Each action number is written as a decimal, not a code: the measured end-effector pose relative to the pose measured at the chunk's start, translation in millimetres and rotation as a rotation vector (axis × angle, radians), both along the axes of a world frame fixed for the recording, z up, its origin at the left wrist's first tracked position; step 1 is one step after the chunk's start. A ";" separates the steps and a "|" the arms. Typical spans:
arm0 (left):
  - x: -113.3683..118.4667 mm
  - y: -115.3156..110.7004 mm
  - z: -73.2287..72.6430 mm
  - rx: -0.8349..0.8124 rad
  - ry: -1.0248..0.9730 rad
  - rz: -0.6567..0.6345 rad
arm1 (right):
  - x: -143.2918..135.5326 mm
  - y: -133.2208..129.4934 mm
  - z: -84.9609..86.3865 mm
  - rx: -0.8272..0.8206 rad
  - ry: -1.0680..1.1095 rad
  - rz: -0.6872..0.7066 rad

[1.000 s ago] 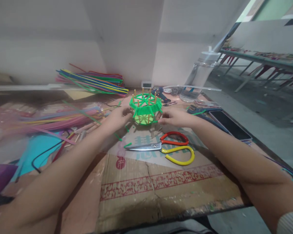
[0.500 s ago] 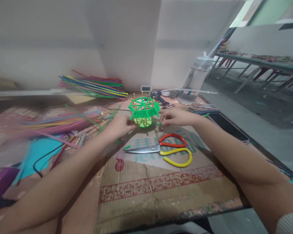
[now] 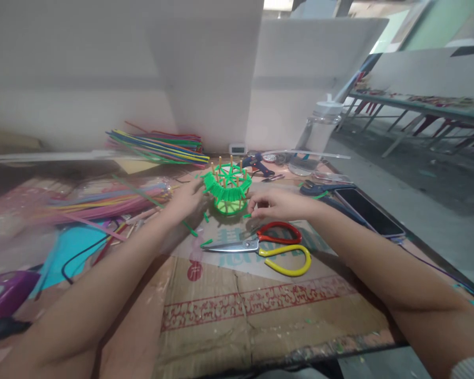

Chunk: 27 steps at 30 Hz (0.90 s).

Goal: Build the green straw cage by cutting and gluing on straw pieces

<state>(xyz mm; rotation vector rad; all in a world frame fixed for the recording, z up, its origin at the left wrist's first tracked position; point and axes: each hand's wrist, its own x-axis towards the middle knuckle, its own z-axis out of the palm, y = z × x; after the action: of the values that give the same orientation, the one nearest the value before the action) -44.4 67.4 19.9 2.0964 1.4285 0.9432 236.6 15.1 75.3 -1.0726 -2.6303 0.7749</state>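
Observation:
A small round frame point(image 3: 229, 192) of thin wooden sticks and green pipe cleaners stands upright on the cardboard, with a fringed green band around its upper part and a light green base. My left hand point(image 3: 186, 200) grips the band's left edge, its fingertips partly hidden. On the other side, my right hand point(image 3: 276, 204) is closed in a pinch close to the frame, with a short green pipe cleaner piece point(image 3: 247, 215) at its fingertips. Scissors point(image 3: 256, 246) with one red and one yellow handle lie in front. Green offcuts point(image 3: 206, 242) lie by the blade tip.
Bundled coloured pipe cleaners point(image 3: 161, 147) lie at the back left. A glue gun point(image 3: 260, 165), a clear bottle point(image 3: 316, 138), pliers point(image 3: 327, 189) and a phone point(image 3: 369, 212) are behind and right. Leftward are pink pipe cleaners point(image 3: 114, 204), a blue sheet point(image 3: 73, 250) and a purple object point(image 3: 13, 295).
The frame has turned and shifted slightly left. My left hand has moved up to its band, while my right hand has come left and nearer with the green piece.

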 end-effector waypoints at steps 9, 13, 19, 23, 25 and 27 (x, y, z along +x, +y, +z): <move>-13.3 -34.2 63.6 0.154 0.217 0.196 | -2.5 -24.8 30.7 0.139 0.105 -0.095; 11.2 -85.9 95.9 0.383 -0.061 0.178 | -9.4 -43.1 45.0 0.213 0.265 -0.112; 47.0 -112.4 86.6 0.128 -0.029 -0.212 | -14.9 -49.7 43.8 0.377 0.376 -0.139; 52.0 -108.0 78.5 0.040 -0.166 -0.233 | -14.1 -49.6 43.1 0.421 0.393 -0.136; 52.4 -108.5 77.5 0.050 -0.187 -0.225 | -14.3 -50.4 42.2 0.474 0.403 -0.127; 52.5 -110.3 77.0 0.070 -0.179 -0.221 | -15.3 -51.2 40.3 0.536 0.405 -0.126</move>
<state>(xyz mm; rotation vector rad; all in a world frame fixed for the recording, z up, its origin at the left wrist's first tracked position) 8.1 -42.9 97.0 2.1070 1.0658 1.0728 221.3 -36.2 115.6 -0.8134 -2.2066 0.2021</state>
